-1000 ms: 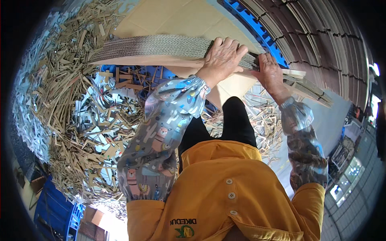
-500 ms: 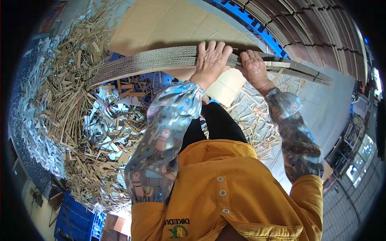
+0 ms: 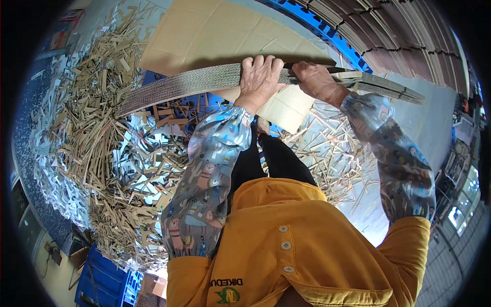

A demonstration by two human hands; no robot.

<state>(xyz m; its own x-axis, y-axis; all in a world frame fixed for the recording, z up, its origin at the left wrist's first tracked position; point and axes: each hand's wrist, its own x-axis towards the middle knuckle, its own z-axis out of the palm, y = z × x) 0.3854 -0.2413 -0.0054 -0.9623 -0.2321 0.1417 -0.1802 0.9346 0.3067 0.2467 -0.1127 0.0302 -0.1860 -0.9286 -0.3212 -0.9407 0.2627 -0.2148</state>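
Observation:
A stack of corrugated cardboard sheets [image 3: 189,82] lies across in front of me, its ribbed edges facing me and its long line bowed by the lens. My left hand [image 3: 260,77] is closed over the stack near its middle, fingers hooked over the far side. Just to the right, my right hand [image 3: 316,79] grips the same stack, its fingers bent over the top edge. Near the right end the layers part into a separate bundle [image 3: 391,88] with a gap between them. Both thumbs are largely hidden.
A large flat cardboard sheet [image 3: 220,30] lies beyond the stack. Cardboard strips [image 3: 97,138] and white scraps heap on the left, with more offcuts [image 3: 332,148] around my legs. Blue pallets [image 3: 327,30] and tall cardboard piles [image 3: 404,36] stand at the far right. A blue crate [image 3: 102,279] is lower left.
My right hand has slid a little left along the stack, and its elbow has swung outward to the right. The left hand has shifted slightly left, still gripping.

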